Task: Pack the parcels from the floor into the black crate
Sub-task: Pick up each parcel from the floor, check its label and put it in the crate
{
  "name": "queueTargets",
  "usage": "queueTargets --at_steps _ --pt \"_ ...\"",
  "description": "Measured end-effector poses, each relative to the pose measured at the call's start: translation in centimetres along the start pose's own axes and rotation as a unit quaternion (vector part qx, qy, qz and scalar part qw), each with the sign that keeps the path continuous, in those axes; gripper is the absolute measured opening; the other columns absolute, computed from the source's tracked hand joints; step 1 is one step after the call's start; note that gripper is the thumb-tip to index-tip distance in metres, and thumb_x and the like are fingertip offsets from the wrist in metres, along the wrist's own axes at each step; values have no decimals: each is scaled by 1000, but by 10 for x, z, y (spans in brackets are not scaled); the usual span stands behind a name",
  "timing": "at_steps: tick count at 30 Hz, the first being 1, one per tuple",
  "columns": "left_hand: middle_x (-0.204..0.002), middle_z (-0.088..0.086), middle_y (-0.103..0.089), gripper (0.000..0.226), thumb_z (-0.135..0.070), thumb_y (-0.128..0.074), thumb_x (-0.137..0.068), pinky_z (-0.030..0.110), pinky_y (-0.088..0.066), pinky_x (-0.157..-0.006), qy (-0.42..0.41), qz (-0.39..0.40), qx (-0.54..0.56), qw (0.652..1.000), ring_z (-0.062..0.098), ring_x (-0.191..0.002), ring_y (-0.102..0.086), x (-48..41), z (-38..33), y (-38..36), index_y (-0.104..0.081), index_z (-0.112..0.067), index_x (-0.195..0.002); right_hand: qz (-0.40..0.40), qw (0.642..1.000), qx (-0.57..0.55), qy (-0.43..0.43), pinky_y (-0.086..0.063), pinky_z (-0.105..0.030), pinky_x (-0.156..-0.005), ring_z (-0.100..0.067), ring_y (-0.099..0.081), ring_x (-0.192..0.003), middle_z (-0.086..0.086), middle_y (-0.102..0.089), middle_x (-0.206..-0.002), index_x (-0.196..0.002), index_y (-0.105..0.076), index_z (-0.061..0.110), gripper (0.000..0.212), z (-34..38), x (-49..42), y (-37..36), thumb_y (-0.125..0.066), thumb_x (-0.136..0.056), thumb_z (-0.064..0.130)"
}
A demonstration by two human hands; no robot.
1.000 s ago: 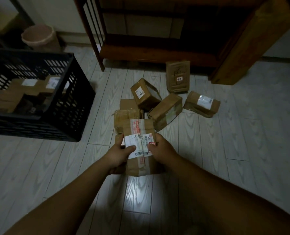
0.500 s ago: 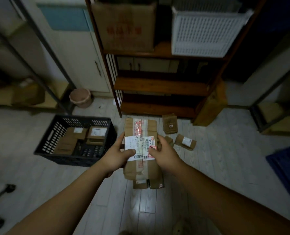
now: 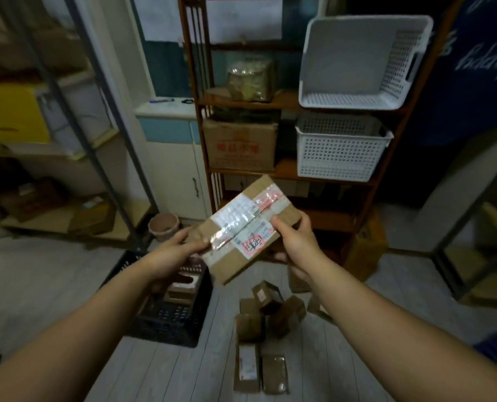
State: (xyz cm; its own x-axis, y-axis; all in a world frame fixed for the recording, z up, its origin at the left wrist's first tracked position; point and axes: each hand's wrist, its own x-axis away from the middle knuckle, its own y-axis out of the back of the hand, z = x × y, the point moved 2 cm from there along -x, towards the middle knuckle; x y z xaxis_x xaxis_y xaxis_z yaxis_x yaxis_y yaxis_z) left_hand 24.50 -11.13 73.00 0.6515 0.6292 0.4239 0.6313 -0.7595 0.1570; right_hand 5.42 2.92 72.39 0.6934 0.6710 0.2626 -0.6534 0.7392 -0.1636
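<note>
— Two hands on one parcel (image 3: pixel 250 227): how was it held?
— The left hand (image 3: pixel 172 250) pinched its lower-left end, thumb on top and fingers (image 3: pixel 188 232) curled round the edge. The right hand (image 3: pixel 296 242) gripped the right side the same way. Neither hand was empty or slack.
— Why both?
— My guess is that it was long and flat. It was tilted up to the right with the label facing the person, and a grip at each end kept it steady enough to steer.
— And the black crate (image 3: pixel 169 329)?
— It sat below the left fingers on the floor (image 3: pixel 166 372), with some boxes already inside.
— What was left to pack?
— Several brown parcels (image 3: pixel 267 309) lay loosely heaped on the floor beneath the right fingers, just beside the crate. The carried parcel hung in the air, well above both, so I judged it had not yet been lowered into the crate
</note>
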Motion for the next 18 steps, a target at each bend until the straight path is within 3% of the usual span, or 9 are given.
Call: queueTargets --at_steps 2,6,9,12,14,16,18 --pt "-119 10 -62 103 -51 -83 -46 45 -52 -82 -5 2 50 999 30 -99 -63 10 2 -1 -38 -34 -137 7 999 -32 -13 -51 -31 -56 -15 -62 -91 0 -60 -115 -131 -35 33 51 3 -2 -7 -64 -89 30" --pt "-126 12 -57 71 -24 -71 -77 55 -53 -82 -37 -80 117 989 34 -104 -62 16 -2 7 -35 -36 -137 13 994 101 49 -44 -28 -78 -16 -54 -106 0 -54 -123 -123 -40 28 51 -1 -6 -19 -70 -83 35" --pt "-124 11 -52 68 -24 -65 -85 56 -53 -83 -53 -134 115 983 34 -102 -61 17 -8 31 -24 -35 -139 54 983 144 97 -42 -20 -69 -12 -51 -106 8 -52 -117 -130 -39 29 59 1 -6 -33 -73 -82 27" --pt "-112 7 -56 57 -30 -57 -91 42 -57 -74 -79 -183 82 976 26 -94 -64 18 -8 62 -27 -25 -139 107 971 166 131 -44 -23 -81 -9 -50 -111 21 -51 -110 -137 -35 36 65 -1 -6 -67 -70 -84 23" --pt "-112 5 -60 52 -30 -55 -92 30 -55 -69 -100 -212 65 970 18 -91 -65 17 -4 86 -32 -22 -139 100 967 181 148 -43 -29 -89 -9 -48 -114 17 -50 -120 -136 -34 40 65 -8 -8 -95 -70 -84 27" --pt "-119 3 -61 52 -25 -55 -92 31 -53 -77 -109 -205 62 971 16 -94 -66 13 4 115 -35 -24 -140 82 963 201 161 -42 -30 -91 -9 -45 -114 12 -46 -131 -135 -35 43 64 -18 -12 -126 -70 -83 31" --pt "-116 -1 -63 47 -24 -55 -92 28 -52 -73 -112 -193 54 973 14 -92 -67 9 17 149 -39 -27 -136 77 959 219 164 -43 -33 -94 -9 -45 -115 9 -44 -136 -135 -34 44 64 -31 -17 -161 -70 -83 31"
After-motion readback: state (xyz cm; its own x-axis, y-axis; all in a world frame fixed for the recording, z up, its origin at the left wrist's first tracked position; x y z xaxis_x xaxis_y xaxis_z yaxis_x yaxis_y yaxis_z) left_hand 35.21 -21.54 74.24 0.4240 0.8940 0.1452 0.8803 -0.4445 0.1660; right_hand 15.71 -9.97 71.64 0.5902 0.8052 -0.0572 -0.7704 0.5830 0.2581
